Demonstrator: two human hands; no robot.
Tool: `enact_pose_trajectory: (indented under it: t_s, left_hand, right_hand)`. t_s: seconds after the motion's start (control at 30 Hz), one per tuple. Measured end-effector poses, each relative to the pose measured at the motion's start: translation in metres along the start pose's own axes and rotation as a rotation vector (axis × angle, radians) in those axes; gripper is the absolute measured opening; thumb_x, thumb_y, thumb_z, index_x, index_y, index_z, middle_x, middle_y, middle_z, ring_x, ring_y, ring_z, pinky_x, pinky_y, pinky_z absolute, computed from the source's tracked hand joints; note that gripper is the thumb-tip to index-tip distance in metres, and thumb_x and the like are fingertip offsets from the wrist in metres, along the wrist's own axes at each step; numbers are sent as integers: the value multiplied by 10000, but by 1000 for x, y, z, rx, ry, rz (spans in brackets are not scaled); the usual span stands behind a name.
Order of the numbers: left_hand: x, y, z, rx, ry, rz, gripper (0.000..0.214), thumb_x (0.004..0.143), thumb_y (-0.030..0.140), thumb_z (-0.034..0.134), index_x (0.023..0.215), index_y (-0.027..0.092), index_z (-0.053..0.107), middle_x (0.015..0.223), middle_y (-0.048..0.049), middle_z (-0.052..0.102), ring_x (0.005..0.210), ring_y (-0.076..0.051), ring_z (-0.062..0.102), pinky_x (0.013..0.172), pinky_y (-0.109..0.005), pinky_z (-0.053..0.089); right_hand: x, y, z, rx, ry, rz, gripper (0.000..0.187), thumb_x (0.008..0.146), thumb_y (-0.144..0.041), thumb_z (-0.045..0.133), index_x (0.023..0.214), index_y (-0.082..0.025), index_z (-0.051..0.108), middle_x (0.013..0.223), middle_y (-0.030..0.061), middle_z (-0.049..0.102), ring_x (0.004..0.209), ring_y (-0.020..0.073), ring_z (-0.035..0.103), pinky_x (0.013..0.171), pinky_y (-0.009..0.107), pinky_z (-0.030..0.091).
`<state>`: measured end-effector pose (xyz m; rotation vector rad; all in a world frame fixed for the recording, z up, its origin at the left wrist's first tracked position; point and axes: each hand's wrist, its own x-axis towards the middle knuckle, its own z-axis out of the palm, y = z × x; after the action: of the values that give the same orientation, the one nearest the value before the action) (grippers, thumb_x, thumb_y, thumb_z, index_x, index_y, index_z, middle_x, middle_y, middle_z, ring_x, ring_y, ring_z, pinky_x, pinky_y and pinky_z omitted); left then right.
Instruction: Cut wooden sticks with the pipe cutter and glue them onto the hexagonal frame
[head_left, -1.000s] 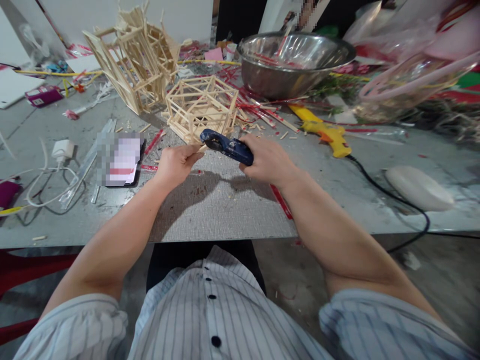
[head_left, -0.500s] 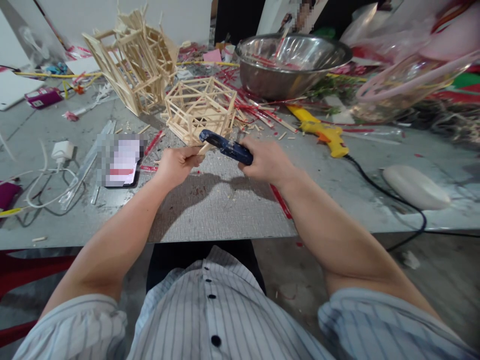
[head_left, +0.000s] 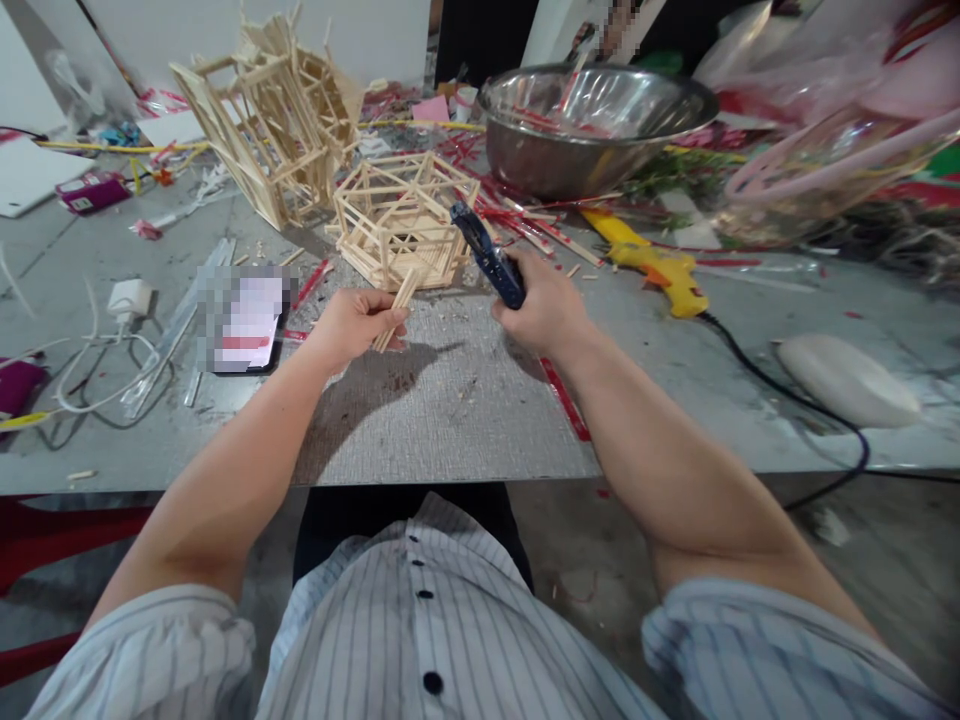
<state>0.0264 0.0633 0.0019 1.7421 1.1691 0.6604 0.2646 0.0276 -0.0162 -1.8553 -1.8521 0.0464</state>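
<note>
My left hand (head_left: 351, 328) is closed on a short wooden stick (head_left: 395, 301) that pokes out up and to the right of my fingers. My right hand (head_left: 544, 312) grips a dark blue hand tool (head_left: 487, 256), its head tilted up and away toward the back left. Both hands hover over a grey textured mat (head_left: 442, 400) at the table's front. Just behind them sits a hexagonal frame of wooden sticks (head_left: 401, 222), and a taller stick structure (head_left: 270, 130) stands further back left.
A phone (head_left: 244, 322) lies left of my left hand, with a white charger and cables (head_left: 124, 300) beyond it. A yellow glue gun (head_left: 649, 262) with a black cord lies to the right. A steel bowl (head_left: 592, 125) and clear plastic containers (head_left: 825, 160) stand behind.
My right hand has swung the blue tool away from the stick, its head now pointing up and back. My left hand has lowered slightly, and the stick's end shows free.
</note>
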Motion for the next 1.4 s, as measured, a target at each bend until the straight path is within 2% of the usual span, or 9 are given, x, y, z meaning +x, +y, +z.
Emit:
enact_pose_trajectory:
  t_s: [0.17, 0.37, 0.53, 0.7, 0.83, 1.07, 1.23, 1.3, 1.4]
  left_hand:
    - [3, 0, -15, 693, 262, 91, 224, 815, 306, 537, 799, 162, 708, 732, -74, 695, 792, -203, 640, 739, -306, 470]
    - [2, 1, -27, 1031, 215, -59, 314, 847, 291, 467, 1017, 209, 719, 953, -124, 707, 908, -270, 627, 778, -376, 462]
    - [2, -2, -26, 1048, 210, -32, 273, 843, 284, 485, 929, 197, 729, 910, -137, 689, 925, -295, 605, 769, -406, 466]
    - [3, -5, -25, 1052, 214, -19, 226, 832, 278, 515, 845, 201, 727, 846, -126, 682, 912, -283, 599, 744, -374, 471]
    - [1, -3, -25, 1094, 188, -42, 256, 837, 268, 492, 888, 189, 729, 914, -149, 685, 948, -304, 600, 742, -380, 478]
    - [1, -2, -25, 1092, 167, -51, 314, 869, 299, 449, 975, 204, 729, 987, -152, 690, 1010, -318, 597, 788, -412, 483]
    - [2, -2, -24, 1125, 155, -74, 324, 868, 292, 425, 929, 183, 724, 936, -155, 693, 925, -300, 619, 736, -387, 479]
    - [2, -3, -25, 1117, 181, -52, 322, 867, 283, 414, 898, 182, 719, 904, -152, 693, 892, -293, 619, 712, -380, 470]
    - [3, -5, -26, 1043, 301, 57, 296, 869, 278, 417, 839, 199, 701, 843, -124, 691, 858, -263, 604, 687, -345, 447]
  right_hand:
    - [3, 5, 3, -25, 36, -2, 567, 722, -266, 538, 1281, -217, 456, 1135, 119, 614, 1033, 314, 572, 839, 476, 456]
    - [4, 2, -4, -57, 31, 87, 603, 732, -278, 542, 1316, -180, 425, 1213, 152, 572, 1084, 336, 544, 875, 482, 428]
    - [7, 4, -11, -77, 15, 227, 609, 786, -311, 499, 1367, -181, 370, 1240, 158, 561, 1113, 340, 522, 866, 467, 419]
    - [13, 19, -17, -106, 74, 409, 441, 822, -361, 458, 1204, -155, 532, 1112, 169, 611, 1067, 344, 539, 827, 452, 425]
    - [17, 29, -20, -119, 103, 518, 414, 839, -358, 451, 1184, -148, 545, 1097, 187, 606, 1060, 354, 541, 816, 462, 416]
    - [17, 32, -23, -79, 110, 540, 448, 807, -257, 476, 1228, -115, 534, 1142, 237, 603, 1079, 361, 542, 814, 436, 374]
    - [20, 34, -19, -107, 83, 551, 470, 812, -317, 492, 1234, -112, 512, 1127, 232, 605, 1070, 365, 545, 820, 448, 392]
    - [22, 37, -14, -124, 93, 551, 498, 818, -379, 506, 1238, -112, 495, 1116, 227, 605, 1064, 367, 548, 829, 468, 401]
    - [24, 41, -8, -163, 57, 532, 599, 799, -493, 543, 1242, -96, 477, 1129, 247, 595, 1063, 387, 550, 854, 510, 403]
